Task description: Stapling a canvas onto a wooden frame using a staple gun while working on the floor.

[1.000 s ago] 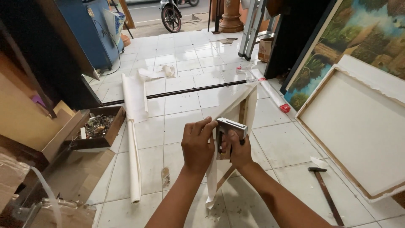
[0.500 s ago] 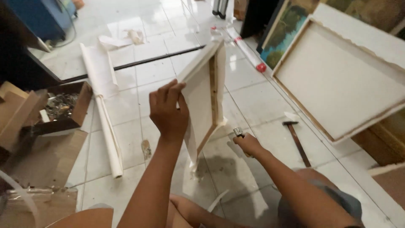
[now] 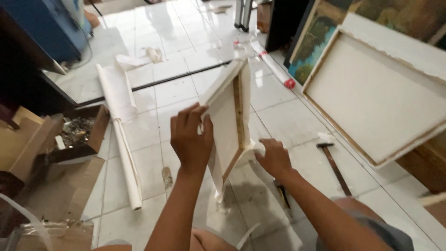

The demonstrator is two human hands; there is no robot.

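Observation:
A small stretched canvas (image 3: pixel 224 122) on a wooden frame stands tilted on edge on the tiled floor in front of me. My left hand (image 3: pixel 190 139) grips its near side, fingers curled over the fabric. My right hand (image 3: pixel 274 158) is lower and to the right, closed on the loose white canvas flap (image 3: pixel 257 148) at the frame's bottom corner. A dark tool (image 3: pixel 281 194), seemingly the staple gun, lies on the floor just under my right forearm, partly hidden.
A hammer (image 3: pixel 335 163) lies on the tiles to the right. A large stretched canvas (image 3: pixel 381 93) leans at right beside a painting (image 3: pixel 318 39). A rolled canvas (image 3: pixel 121 135), a black rod (image 3: pixel 162 83) and an open cardboard box (image 3: pixel 79 137) are at left.
My right hand took the staple gun off the frame, set it on the floor, then came up to grip the canvas flap. My left hand shifted onto the frame's side. The view tilted down.

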